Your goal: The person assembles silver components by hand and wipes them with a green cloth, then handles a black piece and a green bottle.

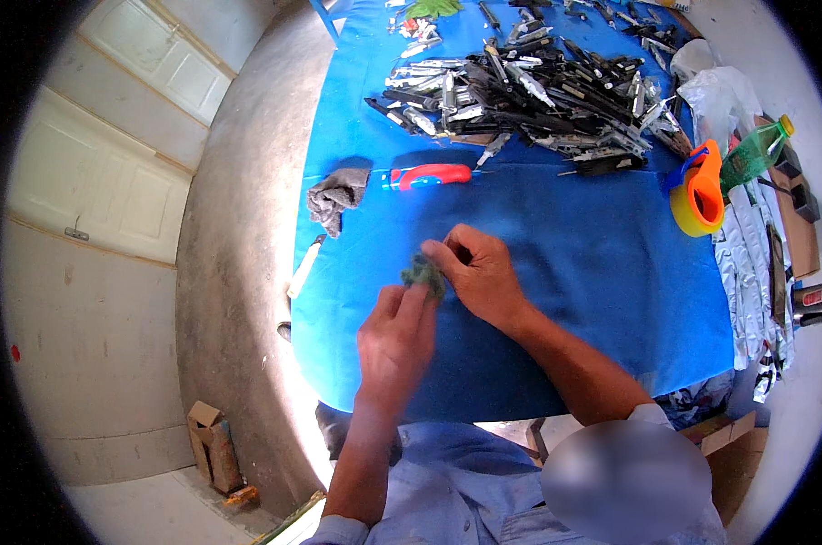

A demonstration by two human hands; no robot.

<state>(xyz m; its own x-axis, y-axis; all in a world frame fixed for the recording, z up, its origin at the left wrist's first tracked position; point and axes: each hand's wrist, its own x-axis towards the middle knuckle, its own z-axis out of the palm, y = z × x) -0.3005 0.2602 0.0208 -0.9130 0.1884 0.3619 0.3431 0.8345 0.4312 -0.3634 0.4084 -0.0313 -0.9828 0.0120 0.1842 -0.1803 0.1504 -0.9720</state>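
My left hand (397, 331) is closed around a small dark green, crumpled-looking piece (422, 275), blurred, whose kind I cannot make out. My right hand (480, 277) is curled beside it, thumb and finger pinched together at the piece's upper edge; whether they grip it or something tiny is hidden. Both hands are above the near middle of the blue-covered table (592, 272). Beyond them lies a red and blue handled tool (429, 176) with a thin tip pointing right. A grey cloth (338, 198) rests to its left.
A large heap of black and silver slim parts (538, 91) covers the table's far side. At the right stand tape rolls (699, 204), a green bottle (756, 154) and silver strips (747, 263). A white-handled cutter (305, 268) lies on the left edge. A cardboard box (214, 445) sits on the floor.
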